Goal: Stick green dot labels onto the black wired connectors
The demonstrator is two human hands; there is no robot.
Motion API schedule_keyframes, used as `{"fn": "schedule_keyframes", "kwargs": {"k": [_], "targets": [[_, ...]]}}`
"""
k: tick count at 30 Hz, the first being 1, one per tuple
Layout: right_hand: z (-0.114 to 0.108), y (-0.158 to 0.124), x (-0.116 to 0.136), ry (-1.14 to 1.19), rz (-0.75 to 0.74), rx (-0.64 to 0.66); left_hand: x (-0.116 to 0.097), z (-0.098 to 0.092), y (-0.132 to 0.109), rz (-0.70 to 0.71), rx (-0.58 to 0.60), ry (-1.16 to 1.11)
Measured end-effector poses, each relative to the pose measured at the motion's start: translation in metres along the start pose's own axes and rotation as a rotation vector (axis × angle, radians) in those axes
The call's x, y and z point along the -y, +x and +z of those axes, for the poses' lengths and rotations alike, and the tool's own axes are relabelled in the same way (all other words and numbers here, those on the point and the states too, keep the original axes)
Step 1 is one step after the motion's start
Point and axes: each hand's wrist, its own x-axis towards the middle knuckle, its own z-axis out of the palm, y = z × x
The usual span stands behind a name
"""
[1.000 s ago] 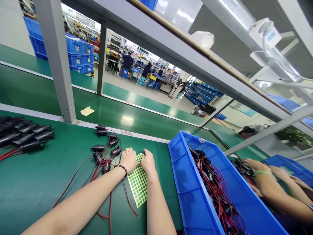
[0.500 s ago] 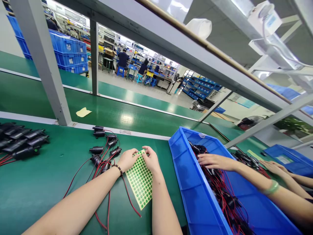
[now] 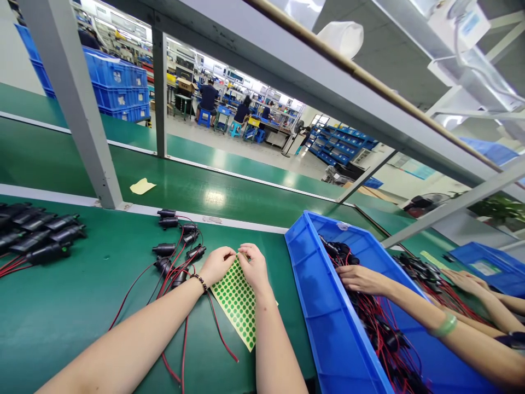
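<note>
My left hand (image 3: 219, 266), with a beaded bracelet at the wrist, pinches the top edge of a pale yellow sheet of round green stickers (image 3: 237, 301). Beside it my right hand (image 3: 254, 266) has its fingers closed at the same edge, close to the left fingertips. The sheet slants down between my forearms, and the right forearm covers part of it. To the left of my left hand lie several black cylindrical parts (image 3: 165, 249) with red and black wires, some of which pass under my left forearm.
A bigger group of black cylinders (image 3: 41, 230) lies at the far left. On the right stands a blue bin (image 3: 303, 290) full of wired parts, with a co-worker's hand (image 3: 361, 279) in it. A paper scrap (image 3: 142, 186) lies beyond the grey post (image 3: 82, 109).
The sticker sheet has turned, its lower corner swinging right, further behind my right forearm. My hands stay together at its top. The co-worker's hand has shifted in the bin.
</note>
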Motion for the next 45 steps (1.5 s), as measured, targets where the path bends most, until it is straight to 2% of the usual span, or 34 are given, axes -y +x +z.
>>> {"fn": "schedule_keyframes", "kwargs": {"k": [6,12,17,21,27,29,31,33,35,37,39,41,43,45], "targets": [[-0.002,-0.001,0.004,-0.1,-0.017,0.023,-0.001,-0.002,0.001,-0.054,-0.035,0.032],[-0.001,-0.001,0.003,-0.13,-0.052,0.025,-0.001,-0.003,0.0,0.03,-0.05,0.07],[0.0,-0.001,0.003,-0.145,-0.056,0.03,-0.001,-0.002,-0.001,0.029,-0.034,0.088],[0.001,0.0,0.003,-0.18,-0.061,0.028,0.003,0.0,0.0,-0.044,-0.02,0.078],[0.001,0.002,0.003,-0.185,-0.077,-0.066,0.001,0.004,-0.003,-0.142,-0.029,0.179],[0.0,0.003,0.002,-0.171,-0.087,-0.127,-0.01,0.004,-0.006,-0.117,-0.056,0.234],[0.0,0.004,0.001,-0.161,-0.094,-0.197,-0.024,-0.002,-0.008,-0.029,-0.086,0.324],[-0.001,0.005,0.0,-0.151,-0.087,-0.256,-0.036,-0.017,-0.006,0.07,-0.113,0.437],[-0.002,0.005,0.001,-0.138,-0.067,-0.302,-0.04,-0.046,0.003,0.104,-0.159,0.529],[-0.003,0.004,0.001,-0.124,-0.051,-0.333,-0.035,-0.085,0.016,0.018,-0.224,0.618],[-0.003,0.004,0.002,-0.114,-0.05,-0.341,-0.02,-0.127,0.031,-0.209,-0.294,0.725],[-0.002,0.004,0.002,-0.109,-0.063,-0.327,0.0,-0.164,0.044,-0.341,-0.311,0.761],[0.001,0.004,0.0,-0.107,-0.076,-0.307,0.02,-0.187,0.052,-0.407,-0.252,0.773],[0.003,0.004,-0.004,-0.11,-0.08,-0.287,0.036,-0.196,0.057,-0.423,-0.146,0.781]]}}
